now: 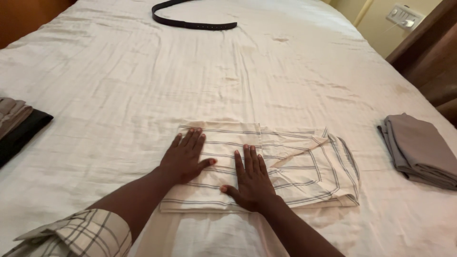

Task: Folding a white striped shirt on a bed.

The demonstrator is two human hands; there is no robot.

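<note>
A cream shirt with thin dark stripes (304,164) lies folded into a flat rectangle on the white bedsheet (190,81), its collar at the right end. My left hand (184,156) rests palm down on the left half of the folded shirt, fingers spread. Beside it, my right hand (251,178) presses flat on the middle of the shirt, fingers together and pointing away from me. Neither hand grips anything. My left forearm carries a rolled-up checked sleeve (81,233).
A folded grey garment (421,150) lies at the right edge of the bed. Folded grey and black clothes (16,126) sit at the left edge. A dark belt (190,21) curls at the far end. A wooden bed frame (426,52) and wall socket (403,16) are at upper right.
</note>
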